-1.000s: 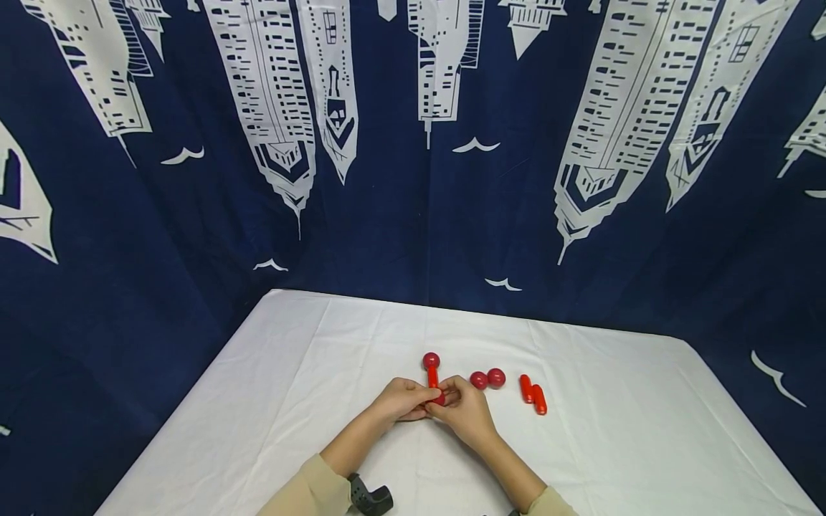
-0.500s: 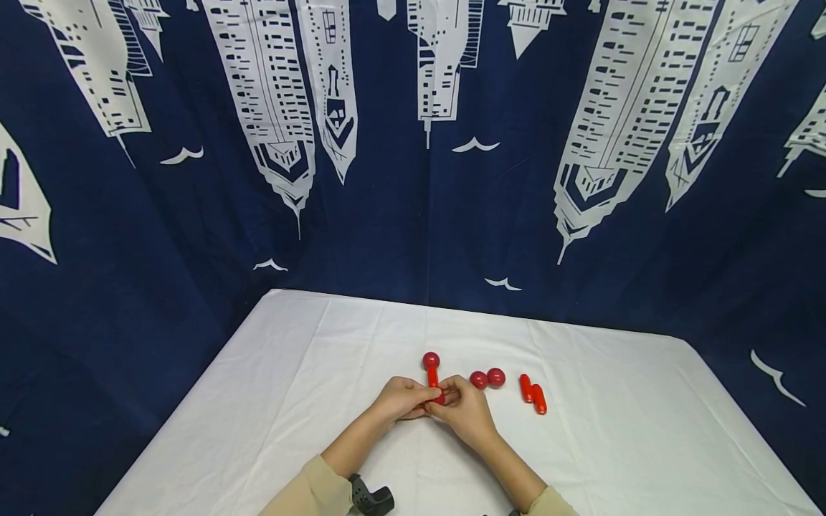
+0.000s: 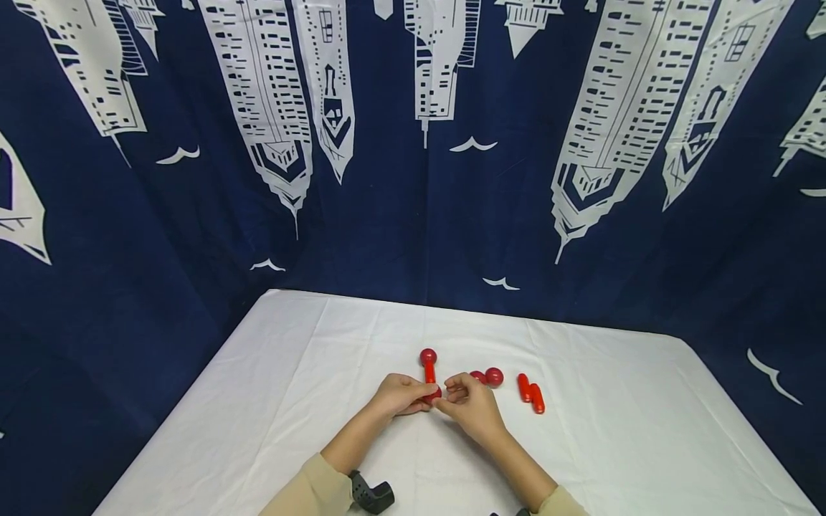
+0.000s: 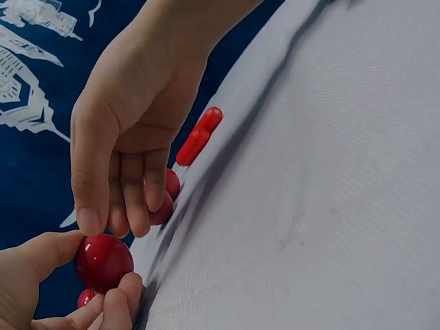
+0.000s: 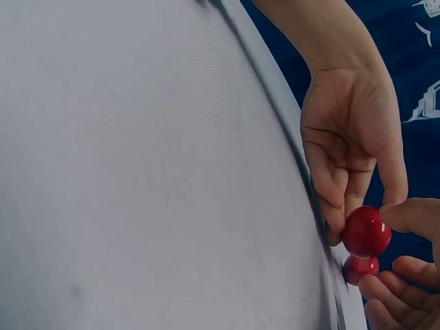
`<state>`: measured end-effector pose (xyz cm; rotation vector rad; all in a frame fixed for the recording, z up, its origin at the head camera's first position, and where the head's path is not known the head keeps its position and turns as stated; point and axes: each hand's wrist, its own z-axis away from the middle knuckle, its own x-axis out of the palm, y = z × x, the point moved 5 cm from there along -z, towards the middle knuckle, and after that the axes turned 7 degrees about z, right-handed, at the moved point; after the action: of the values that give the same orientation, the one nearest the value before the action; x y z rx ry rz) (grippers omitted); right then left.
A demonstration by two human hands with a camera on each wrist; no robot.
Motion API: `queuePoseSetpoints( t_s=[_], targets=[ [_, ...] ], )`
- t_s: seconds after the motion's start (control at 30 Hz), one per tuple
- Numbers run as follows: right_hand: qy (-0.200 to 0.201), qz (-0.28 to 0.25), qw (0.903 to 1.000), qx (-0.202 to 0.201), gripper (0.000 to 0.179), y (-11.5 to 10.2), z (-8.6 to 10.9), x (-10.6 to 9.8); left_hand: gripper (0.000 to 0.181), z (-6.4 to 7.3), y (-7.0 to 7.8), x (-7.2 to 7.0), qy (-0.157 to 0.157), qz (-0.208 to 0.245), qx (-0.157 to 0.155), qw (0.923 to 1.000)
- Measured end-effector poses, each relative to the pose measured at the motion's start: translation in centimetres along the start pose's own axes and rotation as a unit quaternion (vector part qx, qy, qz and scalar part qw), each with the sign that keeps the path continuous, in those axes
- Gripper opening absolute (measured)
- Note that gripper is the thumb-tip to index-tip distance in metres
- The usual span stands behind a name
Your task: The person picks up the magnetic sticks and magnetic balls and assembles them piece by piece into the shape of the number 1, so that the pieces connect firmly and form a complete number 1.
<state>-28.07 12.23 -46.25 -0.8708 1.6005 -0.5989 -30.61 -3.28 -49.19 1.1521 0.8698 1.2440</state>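
A dumbbell-shaped piece lies across the middle of the table, made of an orange-red rod [image 3: 429, 373] with a dark red ball at each end. Its far ball [image 3: 428, 356] points away from me. My left hand [image 3: 396, 395] pinches the near ball [image 4: 103, 262] between thumb and fingers. My right hand [image 3: 479, 410] is at the other side of that ball, its thumb tip right at the surface and its other fingers spread away, loosely bent. In the right wrist view the dumbbell's far ball [image 5: 361, 270] shows behind the near one.
Two loose red balls [image 3: 494, 377] sit just beyond my right hand, one partly hidden by it. Farther right lie two loose orange-red rods [image 3: 524, 388] side by side. A white cloth [image 3: 619, 430] covers the table, and a dark blue printed curtain [image 3: 387, 236] hangs behind.
My right hand's fingers have come away from the near ball and spread to the right. The left hand keeps its pinch, and the dumbbell-shaped piece has shifted very slightly.
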Motion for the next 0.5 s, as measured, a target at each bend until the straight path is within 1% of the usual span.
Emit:
queuePoseSetpoints(
  t_s=[0.23, 0.37, 0.5],
  targets=[
    [0.011, 0.010, 0.9999, 0.008, 0.032, 0.3, 0.2, -1.1, 0.026, -0.3, 0.0, -0.1, 0.001, -0.004, -0.004, 1.0000],
    [0.013, 0.015, 0.9996, 0.019, 0.031, 0.5, 0.4, -1.7, 0.026, -0.5, -0.2, -0.1, 0.001, -0.007, -0.003, 1.0000],
    [0.020, 0.009, 0.9993, 0.032, 0.030, 0.8, 0.6, -2.4, 0.026, -0.6, -0.2, -0.1, 0.000, -0.006, -0.002, 1.0000]
  ],
)
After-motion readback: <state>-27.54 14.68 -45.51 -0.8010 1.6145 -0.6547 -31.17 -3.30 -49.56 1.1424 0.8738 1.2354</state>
